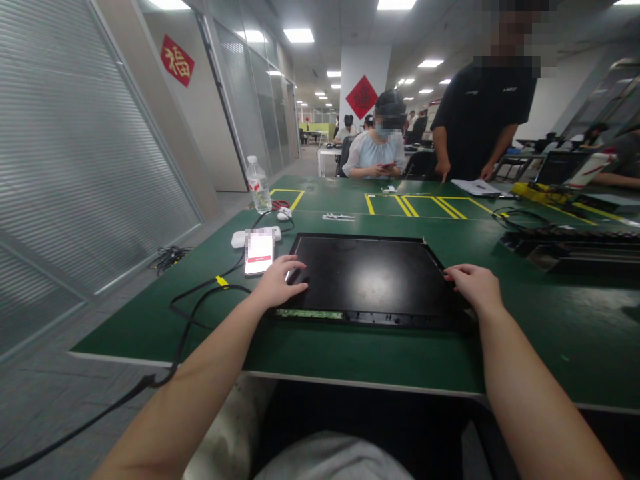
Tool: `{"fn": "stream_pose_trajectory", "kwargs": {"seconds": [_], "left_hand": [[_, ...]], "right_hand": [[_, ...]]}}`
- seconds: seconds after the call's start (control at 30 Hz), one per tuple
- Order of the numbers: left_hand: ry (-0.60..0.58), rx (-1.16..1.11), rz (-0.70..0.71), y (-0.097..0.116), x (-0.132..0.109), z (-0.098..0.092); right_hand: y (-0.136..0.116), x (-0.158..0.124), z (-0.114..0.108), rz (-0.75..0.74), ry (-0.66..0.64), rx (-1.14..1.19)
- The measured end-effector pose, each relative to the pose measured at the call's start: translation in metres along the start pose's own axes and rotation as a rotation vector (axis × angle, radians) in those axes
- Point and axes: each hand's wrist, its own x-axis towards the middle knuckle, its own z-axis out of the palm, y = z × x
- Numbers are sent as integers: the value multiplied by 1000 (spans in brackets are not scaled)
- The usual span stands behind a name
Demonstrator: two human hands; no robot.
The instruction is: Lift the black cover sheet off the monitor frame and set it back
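Note:
A black flat display panel (pixel 370 273) lies face up on the green table, a bright reflection on its surface. Along its near edge runs a strip with a green circuit board (pixel 310 314). My left hand (pixel 281 281) is at the panel's left edge, thumb and fingers apart, fingertips over the surface. At the opposite edge, my right hand (pixel 477 288) has its fingers bent and its thumb and fingertips together on the rim of the panel. The undersides of the right fingers are hidden.
To the left are a lit phone (pixel 259 252), a white power bank-like block (pixel 240 238), black cables (pixel 187 313) and a water bottle (pixel 258 187). A dark metal frame (pixel 575 250) lies right. Across the green table (pixel 150 320) one person sits and another stands.

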Motion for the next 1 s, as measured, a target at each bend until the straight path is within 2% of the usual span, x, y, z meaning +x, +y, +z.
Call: {"fn": "stream_pose_trajectory", "kwargs": {"seconds": [0.13,0.3,0.5,0.8,1.0], "left_hand": [[-58,-36,53,1,0,0],[-198,-38,153,4,0,-1],[-304,-45,180,4,2,-8],[-316,-27,142,-2,-5,-26],[-336,-14,135,-3,-5,-30]], "right_hand": [[-1,1,-2,7,8,-20],[-5,-2,-6,67,-25,-40],[0,1,-5,71,-28,-10],[13,10,2,-2,16,-18],[8,6,-1,43,-13,-23]]}}
